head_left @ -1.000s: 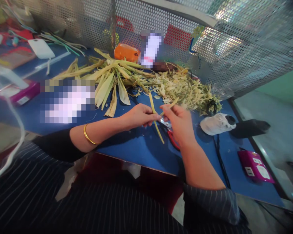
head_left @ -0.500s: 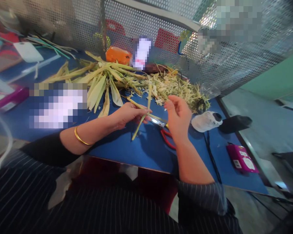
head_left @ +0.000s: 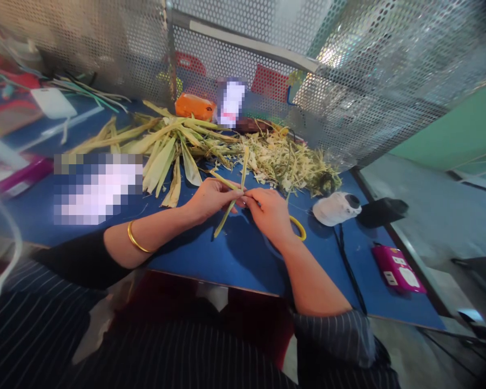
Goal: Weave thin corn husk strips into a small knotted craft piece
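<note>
My left hand (head_left: 210, 198) and my right hand (head_left: 269, 212) meet over the blue table (head_left: 243, 254), fingers pinched together on thin yellow-green leaf strips (head_left: 231, 190) that cross between them. One strip points down toward me, another points up toward the pile. Under my right hand lies a pair of scissors, of which only a yellow handle loop (head_left: 298, 227) shows. A gold bangle (head_left: 135, 240) is on my left wrist.
A heap of long leaves (head_left: 166, 146) and shredded trimmings (head_left: 291, 159) lies behind my hands against a perforated metal screen (head_left: 348, 81). An orange box (head_left: 195, 106), a white wrapped object (head_left: 335, 207), a black object (head_left: 383, 210) and magenta devices (head_left: 397, 267) also sit on the table.
My right hand came down from a raised, open pose and closed on the strips beside my left hand, covering the scissors. The strips now cross between both hands.
</note>
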The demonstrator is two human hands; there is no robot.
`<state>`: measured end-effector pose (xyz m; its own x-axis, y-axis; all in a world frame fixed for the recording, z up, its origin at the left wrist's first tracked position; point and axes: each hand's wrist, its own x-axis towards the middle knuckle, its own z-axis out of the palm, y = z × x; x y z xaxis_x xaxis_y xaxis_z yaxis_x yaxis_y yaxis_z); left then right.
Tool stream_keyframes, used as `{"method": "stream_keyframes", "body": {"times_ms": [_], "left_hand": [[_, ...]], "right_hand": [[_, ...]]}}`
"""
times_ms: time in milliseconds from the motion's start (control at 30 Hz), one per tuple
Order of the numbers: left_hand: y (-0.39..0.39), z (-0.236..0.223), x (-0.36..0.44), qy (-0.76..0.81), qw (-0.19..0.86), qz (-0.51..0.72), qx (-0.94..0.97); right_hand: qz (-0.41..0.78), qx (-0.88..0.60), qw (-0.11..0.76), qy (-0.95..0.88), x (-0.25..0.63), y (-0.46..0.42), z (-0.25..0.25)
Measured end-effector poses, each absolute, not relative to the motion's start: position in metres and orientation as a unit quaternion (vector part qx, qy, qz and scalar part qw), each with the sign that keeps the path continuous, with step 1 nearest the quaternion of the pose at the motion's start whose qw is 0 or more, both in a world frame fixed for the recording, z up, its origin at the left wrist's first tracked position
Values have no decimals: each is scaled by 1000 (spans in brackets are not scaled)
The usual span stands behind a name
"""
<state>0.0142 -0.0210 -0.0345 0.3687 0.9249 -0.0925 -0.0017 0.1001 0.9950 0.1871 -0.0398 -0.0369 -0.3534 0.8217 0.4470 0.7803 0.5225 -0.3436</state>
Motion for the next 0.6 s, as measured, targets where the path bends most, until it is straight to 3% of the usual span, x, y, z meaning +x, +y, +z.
{"method": "stream_keyframes", "body": {"times_ms": [200, 400, 533, 600], "left_hand": [[-22, -28, 14, 441, 564, 315, 623], [-25, 0, -27, 514, 202, 263, 791], [-43, 13, -89, 667, -15, 252, 701], [-53, 9, -121, 745, -41, 182, 641]], "right_hand": [[16, -527, 300, -795, 189, -40, -36], [-9, -559, 324, -763, 191, -39, -34], [-30, -549, 311, -775, 189, -40, -36], [-33, -541, 312, -780, 187, -40, -36]]}}
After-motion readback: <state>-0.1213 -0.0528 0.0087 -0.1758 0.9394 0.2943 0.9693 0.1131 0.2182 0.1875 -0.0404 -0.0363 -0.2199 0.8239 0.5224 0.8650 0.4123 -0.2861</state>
